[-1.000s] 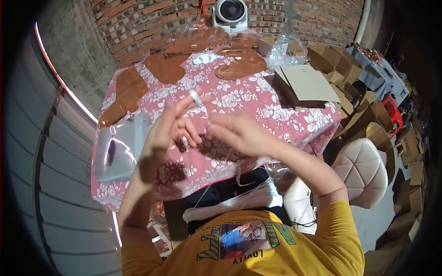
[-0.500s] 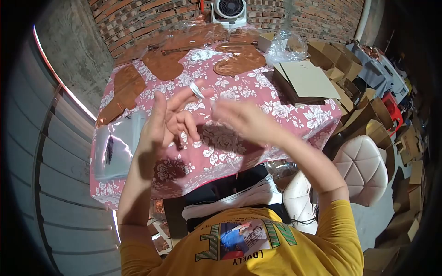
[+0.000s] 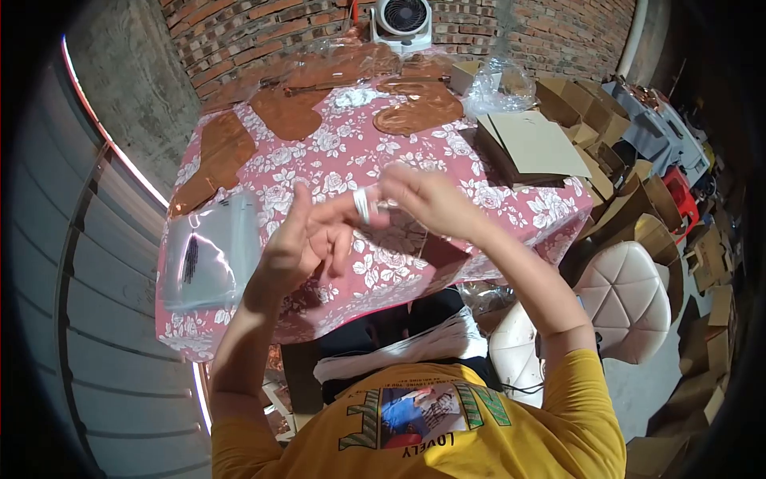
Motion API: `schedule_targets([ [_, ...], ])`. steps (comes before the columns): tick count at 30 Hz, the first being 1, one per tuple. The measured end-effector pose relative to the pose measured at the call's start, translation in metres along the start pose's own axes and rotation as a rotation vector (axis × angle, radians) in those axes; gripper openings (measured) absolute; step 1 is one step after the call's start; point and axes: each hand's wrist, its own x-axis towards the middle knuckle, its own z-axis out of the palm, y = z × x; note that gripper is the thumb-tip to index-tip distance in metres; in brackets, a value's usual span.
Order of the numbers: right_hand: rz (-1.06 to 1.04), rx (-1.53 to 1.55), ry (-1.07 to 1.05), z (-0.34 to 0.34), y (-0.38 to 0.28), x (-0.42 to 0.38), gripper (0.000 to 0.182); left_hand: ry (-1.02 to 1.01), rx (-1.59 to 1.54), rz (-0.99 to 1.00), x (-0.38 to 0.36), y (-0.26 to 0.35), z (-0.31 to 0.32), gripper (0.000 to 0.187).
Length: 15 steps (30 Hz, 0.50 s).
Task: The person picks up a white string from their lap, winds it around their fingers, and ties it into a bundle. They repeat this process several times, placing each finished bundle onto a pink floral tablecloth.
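Above the table's near half my left hand point(image 3: 315, 239) is held palm up, thumb raised and the outer fingers loosely bent. White string point(image 3: 363, 205) is wrapped in a band around its outstretched fingers. Close to those fingertips is my right hand point(image 3: 437, 206), its fingers brought together in a pinch at the string; they are slightly blurred, and the strand between them is hard to see. A bundle of white strands point(image 3: 407, 351) lies across my lap.
A flowered pink cloth point(image 3: 383, 267) covers the table. Clear plastic sleeves point(image 3: 211, 255) lie left, copper-brown flat pieces point(image 3: 287, 112) toward the back. A stack of cardboard sheets point(image 3: 535, 148) is at right, a fan point(image 3: 403, 20) behind. A white padded chair point(image 3: 626, 303) stands right.
Both hands have come lower and nearer to me, my left hand also shifting right. The string band on the left fingers moved with them, and my right hand stays close beside it.
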Motion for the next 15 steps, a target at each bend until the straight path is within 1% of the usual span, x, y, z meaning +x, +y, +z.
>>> schedule_targets([
  [1,-0.022,-0.030,0.027,0.015,0.002,-0.009,0.024,0.080,-0.040,0.049,0.002,0.003,0.004,0.083],
  [2,-0.008,-0.058,-0.092,0.015,-0.014,-0.015,0.023,0.136,0.026,0.083,0.007,-0.001,0.002,0.082],
  [3,-0.135,-0.054,-0.065,0.014,-0.031,-0.016,0.021,0.146,0.237,0.046,0.009,-0.010,-0.012,0.081],
  [4,-0.105,-0.022,-0.061,0.010,-0.034,-0.013,0.020,0.153,0.445,0.002,0.008,-0.017,-0.022,0.081],
  [5,-0.132,0.033,0.033,0.006,-0.027,-0.007,0.019,0.074,0.431,0.037,0.008,-0.012,-0.016,0.082],
  [6,-0.055,0.060,0.058,-0.004,-0.025,0.000,0.019,0.028,0.277,0.008,0.007,-0.016,-0.015,0.082],
  [7,0.003,0.060,0.030,-0.010,-0.016,0.006,0.022,-0.019,0.124,-0.018,0.007,-0.019,-0.016,0.082],
  [8,0.045,0.061,-0.016,-0.010,-0.002,0.007,0.024,-0.019,0.029,-0.005,0.007,-0.015,-0.011,0.084],
  [10,0.096,0.187,-0.031,0.011,0.006,-0.003,0.025,0.062,-0.108,0.082,0.010,-0.012,-0.004,0.083],
  [11,0.022,0.179,0.006,0.028,0.015,-0.012,0.025,0.117,-0.079,0.094,0.011,-0.017,-0.008,0.082],
  [12,0.092,0.121,-0.133,0.022,-0.003,-0.016,0.024,0.119,-0.080,0.102,0.011,-0.022,-0.016,0.082],
  [13,0.060,0.027,-0.146,0.020,-0.016,-0.016,0.023,0.139,0.101,0.068,0.011,-0.027,-0.025,0.080],
  [14,0.062,0.028,-0.146,0.017,-0.019,-0.014,0.023,0.156,0.282,0.029,0.010,-0.027,-0.026,0.079],
  [15,0.023,0.063,-0.077,0.012,-0.019,-0.010,0.022,0.175,0.367,0.013,0.008,-0.027,-0.023,0.078],
])
